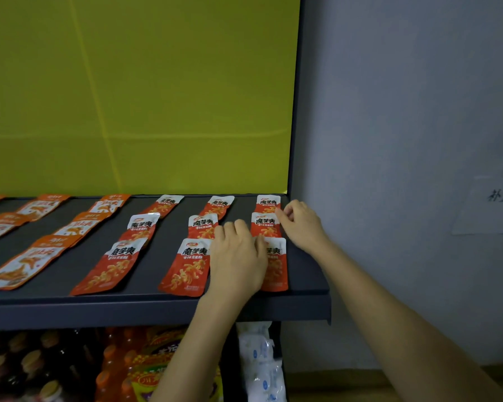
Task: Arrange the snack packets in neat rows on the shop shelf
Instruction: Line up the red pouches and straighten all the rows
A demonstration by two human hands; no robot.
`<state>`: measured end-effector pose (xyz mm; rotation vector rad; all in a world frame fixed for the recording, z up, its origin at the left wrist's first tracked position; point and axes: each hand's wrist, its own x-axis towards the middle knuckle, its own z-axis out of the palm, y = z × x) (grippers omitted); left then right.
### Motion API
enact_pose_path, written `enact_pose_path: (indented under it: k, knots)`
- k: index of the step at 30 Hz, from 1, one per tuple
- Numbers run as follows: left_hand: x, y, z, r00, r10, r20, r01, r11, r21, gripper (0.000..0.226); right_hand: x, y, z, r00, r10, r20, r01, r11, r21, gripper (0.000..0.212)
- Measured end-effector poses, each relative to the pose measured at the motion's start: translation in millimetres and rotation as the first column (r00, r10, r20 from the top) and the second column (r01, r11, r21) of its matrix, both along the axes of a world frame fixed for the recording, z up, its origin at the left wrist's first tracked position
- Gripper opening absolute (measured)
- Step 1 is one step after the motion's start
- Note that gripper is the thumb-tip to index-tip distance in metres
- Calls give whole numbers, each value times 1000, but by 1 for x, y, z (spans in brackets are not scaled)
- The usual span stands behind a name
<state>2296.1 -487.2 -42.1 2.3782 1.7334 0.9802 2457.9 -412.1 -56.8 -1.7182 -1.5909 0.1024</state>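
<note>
Red and white snack packets lie flat in rows on the dark grey shelf (157,297). My left hand (237,256) rests palm down between the front middle packet (186,265) and the front right packet (276,265), fingers spread over the edges of both. My right hand (301,220) is at the right end of the shelf, its fingertips pinching the right edge of the middle right packet (265,224). The rear right packet (268,203) lies just behind it. Orange and white packets (26,262) fill the left rows.
A yellow-green back panel (157,97) stands behind the shelf, and a grey wall (404,111) with a paper notice (491,204) is to the right. Below the shelf are dark bottles (21,364), orange bottles (114,367) and white packs (262,361).
</note>
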Motion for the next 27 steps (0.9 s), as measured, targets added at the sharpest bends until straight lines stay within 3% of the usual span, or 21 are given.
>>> enact_pose_path:
  k: [3, 6, 9, 20, 27]
  knots:
    - [1, 10, 3, 993, -119, -9, 116, 977, -179, 34, 1, -12, 2, 989, 123, -85, -120, 992, 34, 31]
    - [5, 15, -2, 985, -155, -81, 132, 962, -239, 44, -2, -23, 5, 967, 252, -38, -255, 960, -113, 54]
    - [8, 17, -5, 980, -170, -108, 138, 957, -254, 54, -4, -27, 3, 958, 287, 17, -274, 930, -245, 61]
    - [19, 21, -6, 983, -126, -133, 99, 976, -195, 45, 2, -21, 8, 949, 313, -41, -311, 905, -289, 60]
    - [-26, 8, 21, 993, -78, 92, 78, 997, 5, 34, -9, -30, 27, 942, 331, 63, -309, 923, -231, 50]
